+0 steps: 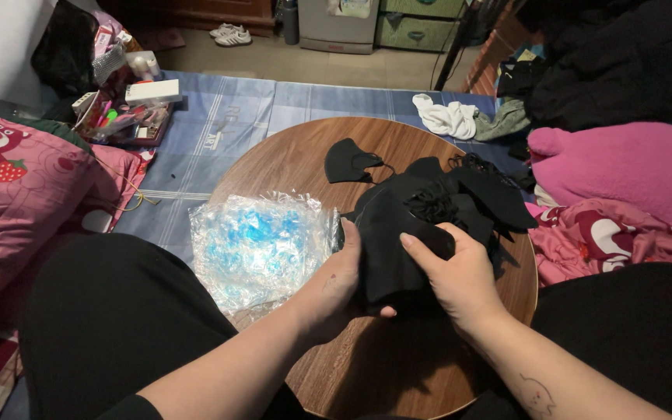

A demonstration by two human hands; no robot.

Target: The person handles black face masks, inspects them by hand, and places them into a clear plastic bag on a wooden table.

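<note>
Hands first: left hand [341,274] and right hand [454,274] are both closed around one black face mask [389,253], pinched between them at the near edge of the round wooden table [305,159]. Left fingers are curled under the mask's left edge, thumb tip showing below it. Right hand is wrapped over the right edge, thumb lying on top. Mask looks folded or bunched; can't tell which way it's being turned.

Just behind the held mask: loose heap of black masks [460,194], ear loops tangled, touching the held one. No tidy stack visible anywhere, so as I read it most of the heap is unsorted.

Left of the hands: crinkled clear plastic bag [258,241] with blue showing through, lying flat and hanging over the table's left edge. Nothing black visibly inside it, so I judge no masks are packed yet.

Further back: one single black mask [350,161] lying apart from the heap, flat on the wood. Could be one finished piece, can't confirm.

Beyond the table: blue striped sheet [219,124], white cloth [446,117], pink pillow [17,183] at left, pink blanket [624,159] at right.

Estimate: early stage, one mask in hand, pile remaining.
</note>
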